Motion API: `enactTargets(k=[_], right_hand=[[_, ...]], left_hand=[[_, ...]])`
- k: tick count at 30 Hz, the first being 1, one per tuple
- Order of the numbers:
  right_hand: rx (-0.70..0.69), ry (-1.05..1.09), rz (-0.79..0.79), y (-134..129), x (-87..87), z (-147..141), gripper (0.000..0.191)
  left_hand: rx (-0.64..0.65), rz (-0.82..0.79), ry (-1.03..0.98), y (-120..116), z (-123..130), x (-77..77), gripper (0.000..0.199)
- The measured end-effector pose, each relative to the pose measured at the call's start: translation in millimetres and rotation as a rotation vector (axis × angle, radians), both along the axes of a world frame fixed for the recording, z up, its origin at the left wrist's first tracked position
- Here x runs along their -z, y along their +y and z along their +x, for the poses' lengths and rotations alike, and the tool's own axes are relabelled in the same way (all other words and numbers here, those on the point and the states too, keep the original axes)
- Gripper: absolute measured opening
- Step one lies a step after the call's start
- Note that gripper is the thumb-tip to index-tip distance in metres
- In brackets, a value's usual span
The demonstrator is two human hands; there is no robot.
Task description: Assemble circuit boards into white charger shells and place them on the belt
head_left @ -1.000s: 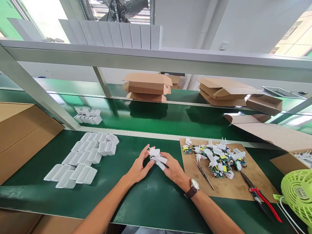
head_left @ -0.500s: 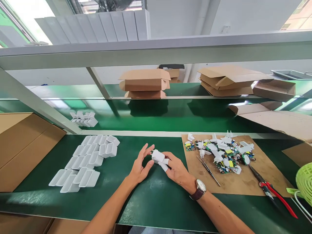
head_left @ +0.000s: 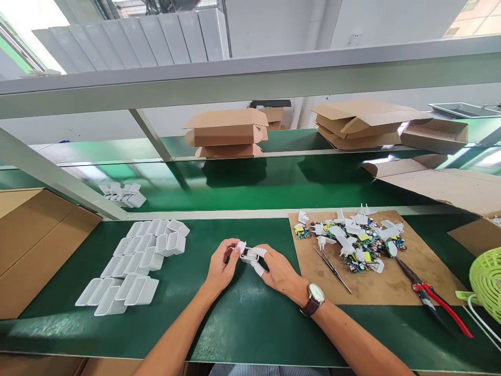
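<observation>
Over the middle of the green bench, both my hands hold a small white charger housing [head_left: 249, 256], with its dark inside partly showing. My left hand [head_left: 223, 265] is closed, thumb and fingers pinching the left end near a small white piece. My right hand [head_left: 279, 271], with white finger covers on its fingertips, grips the right end. Rows of white open plastic cases [head_left: 135, 256] stand to the left. On the right, a pile of circuit boards with white plug parts [head_left: 352, 237] lies on a brown cardboard sheet [head_left: 329, 292].
Tweezers [head_left: 332, 269] and red-handled pliers [head_left: 428, 297] lie on the cardboard's right and left parts. A green coiled basket-like thing [head_left: 487, 284] sits at the right edge. Cardboard boxes [head_left: 227, 128] stand on the back shelf, another box [head_left: 43, 250] at left. A metal beam [head_left: 250, 78] crosses above.
My left hand has gone from spread fingers to pinching the charger housing's left end. The housing has turned, so its inside now shows. The view has shifted slightly.
</observation>
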State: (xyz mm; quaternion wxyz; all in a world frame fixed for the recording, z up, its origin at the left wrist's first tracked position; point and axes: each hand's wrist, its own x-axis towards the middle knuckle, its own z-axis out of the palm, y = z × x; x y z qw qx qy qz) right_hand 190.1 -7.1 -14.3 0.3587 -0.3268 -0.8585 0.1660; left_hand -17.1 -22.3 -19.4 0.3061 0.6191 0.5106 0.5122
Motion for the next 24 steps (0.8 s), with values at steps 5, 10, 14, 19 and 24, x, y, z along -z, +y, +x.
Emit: enactTargets(k=[5,10,14,19,24], right_hand=[[-0.022,-0.097,0.028,1,0.7,-2,0.031],[0.026,0.026,-0.020,0,4.9,0,0.039],[0.046,0.025,-0.012,-1,6.7,1,0.043],[0.017,0.031,-0.048,0,6.8,1,0.031],[-0.003,0.056,-0.071,0,11.0,1,0.029]], left_hand=[[0.016,0.003,0.015,0,0,0.9,0.027],[0.007,0.013,0.041,0,-1,2.6,0.027],[0.006,0.025,0.064,0,-2,1.5,0.025],[0.001,0.070,0.089,0,-2,-2.6,0.021],[0.007,0.086,0.107,1,-2,-1.0,0.020]])
